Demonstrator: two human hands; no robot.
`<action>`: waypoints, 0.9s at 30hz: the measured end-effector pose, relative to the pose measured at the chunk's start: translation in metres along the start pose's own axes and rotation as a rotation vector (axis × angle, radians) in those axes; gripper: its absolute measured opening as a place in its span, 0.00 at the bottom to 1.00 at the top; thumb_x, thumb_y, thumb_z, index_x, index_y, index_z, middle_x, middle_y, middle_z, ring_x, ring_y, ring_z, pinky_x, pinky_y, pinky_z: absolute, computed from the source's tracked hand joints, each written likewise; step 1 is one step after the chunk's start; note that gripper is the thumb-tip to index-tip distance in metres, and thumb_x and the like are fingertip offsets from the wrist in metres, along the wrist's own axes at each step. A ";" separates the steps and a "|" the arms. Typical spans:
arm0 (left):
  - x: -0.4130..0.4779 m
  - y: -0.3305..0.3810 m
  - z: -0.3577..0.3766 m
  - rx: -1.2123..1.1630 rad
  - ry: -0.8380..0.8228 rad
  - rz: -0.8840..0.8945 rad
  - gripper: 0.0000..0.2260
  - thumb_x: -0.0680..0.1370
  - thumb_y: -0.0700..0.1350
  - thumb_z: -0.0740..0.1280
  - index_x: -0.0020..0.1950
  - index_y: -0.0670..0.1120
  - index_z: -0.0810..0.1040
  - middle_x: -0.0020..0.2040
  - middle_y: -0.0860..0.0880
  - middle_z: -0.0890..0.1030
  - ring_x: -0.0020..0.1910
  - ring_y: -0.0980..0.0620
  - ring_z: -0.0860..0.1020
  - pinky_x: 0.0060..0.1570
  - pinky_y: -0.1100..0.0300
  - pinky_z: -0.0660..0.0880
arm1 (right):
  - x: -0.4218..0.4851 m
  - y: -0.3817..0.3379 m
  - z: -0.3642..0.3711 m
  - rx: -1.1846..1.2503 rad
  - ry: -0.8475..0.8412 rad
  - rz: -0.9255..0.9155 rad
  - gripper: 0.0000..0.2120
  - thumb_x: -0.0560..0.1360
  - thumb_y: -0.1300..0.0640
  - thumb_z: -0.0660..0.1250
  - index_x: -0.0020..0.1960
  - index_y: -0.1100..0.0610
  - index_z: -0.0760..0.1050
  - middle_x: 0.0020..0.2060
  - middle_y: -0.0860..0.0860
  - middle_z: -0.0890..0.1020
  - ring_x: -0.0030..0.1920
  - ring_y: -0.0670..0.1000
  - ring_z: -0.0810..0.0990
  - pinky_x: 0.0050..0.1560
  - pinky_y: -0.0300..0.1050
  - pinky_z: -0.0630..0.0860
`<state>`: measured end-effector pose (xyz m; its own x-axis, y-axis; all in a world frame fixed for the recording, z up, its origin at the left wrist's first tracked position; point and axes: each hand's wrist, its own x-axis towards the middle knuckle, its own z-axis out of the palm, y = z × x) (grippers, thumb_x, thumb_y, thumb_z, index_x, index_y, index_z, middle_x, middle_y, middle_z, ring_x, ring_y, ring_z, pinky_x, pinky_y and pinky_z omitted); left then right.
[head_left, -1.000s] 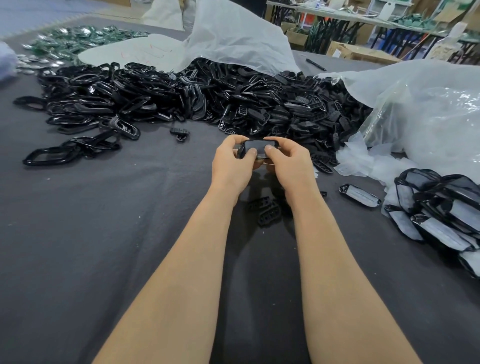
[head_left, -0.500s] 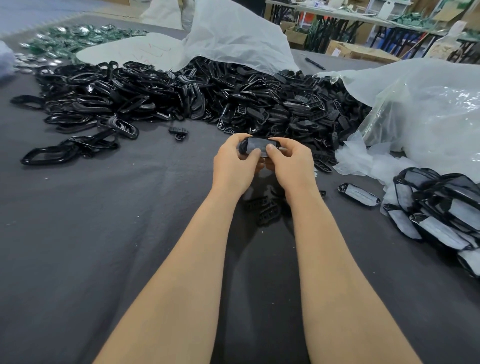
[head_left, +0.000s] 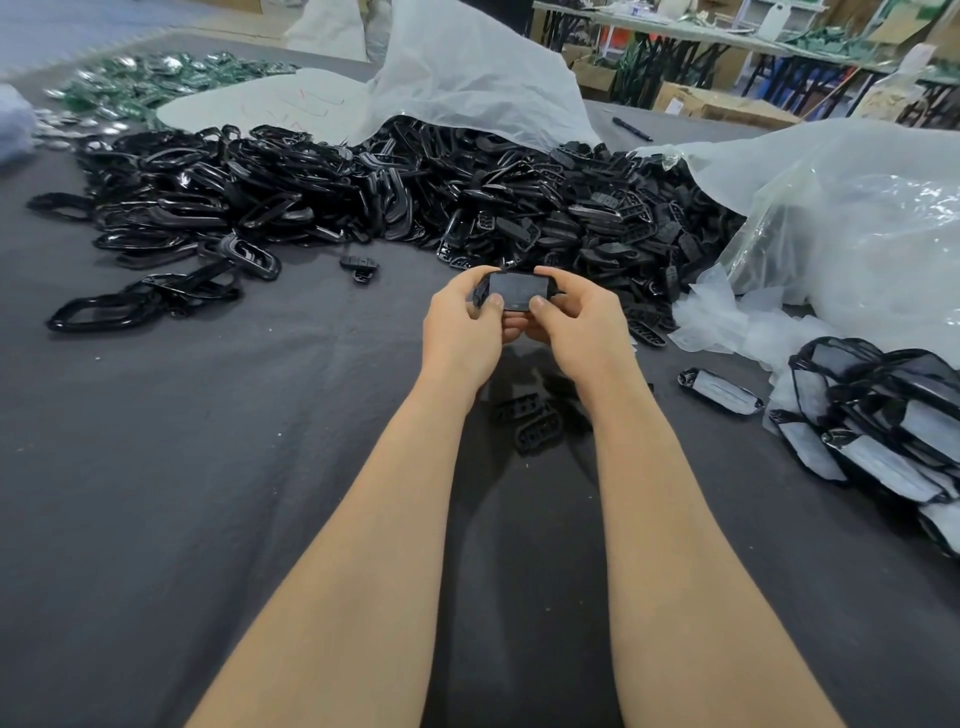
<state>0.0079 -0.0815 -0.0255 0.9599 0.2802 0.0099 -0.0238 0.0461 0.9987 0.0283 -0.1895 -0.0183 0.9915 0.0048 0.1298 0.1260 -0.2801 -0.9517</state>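
From the head view, the left hand (head_left: 460, 332) and the right hand (head_left: 574, 325) are held together above the dark grey cloth-covered table (head_left: 156, 493), both clamped on one small black plastic oblong part (head_left: 511, 291), thumbs pressing its near edge. Just beyond lies the big heap of glossy black plastic frames (head_left: 363, 192). Near right lie finished black-rimmed pieces with grey film (head_left: 872, 415).

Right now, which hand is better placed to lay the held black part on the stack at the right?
Probably the right hand: the stack of film-covered parts lies on its side, while the left hand would cross over. Both grip the black part.
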 end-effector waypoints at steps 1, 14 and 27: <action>0.000 0.000 0.000 0.008 -0.001 0.001 0.14 0.82 0.37 0.59 0.66 0.46 0.74 0.46 0.46 0.83 0.40 0.55 0.82 0.46 0.62 0.81 | 0.000 0.000 0.000 -0.009 0.006 -0.004 0.16 0.78 0.65 0.62 0.65 0.57 0.74 0.44 0.53 0.83 0.42 0.48 0.82 0.46 0.39 0.80; -0.001 -0.001 0.000 0.089 0.000 0.039 0.16 0.79 0.36 0.63 0.65 0.46 0.75 0.44 0.47 0.84 0.41 0.55 0.83 0.53 0.53 0.80 | -0.003 -0.002 0.005 -0.090 0.027 -0.020 0.15 0.76 0.65 0.65 0.62 0.57 0.74 0.46 0.54 0.83 0.48 0.52 0.82 0.55 0.51 0.79; -0.002 0.003 -0.001 0.082 0.012 -0.008 0.16 0.81 0.36 0.57 0.67 0.48 0.72 0.45 0.49 0.83 0.37 0.60 0.83 0.38 0.69 0.78 | -0.003 -0.003 0.007 -0.124 0.063 0.000 0.17 0.80 0.63 0.59 0.68 0.56 0.72 0.47 0.57 0.82 0.47 0.57 0.82 0.52 0.53 0.80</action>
<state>0.0061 -0.0813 -0.0229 0.9564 0.2920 0.0015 0.0078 -0.0305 0.9995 0.0248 -0.1823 -0.0178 0.9871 -0.0543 0.1508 0.1172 -0.3965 -0.9105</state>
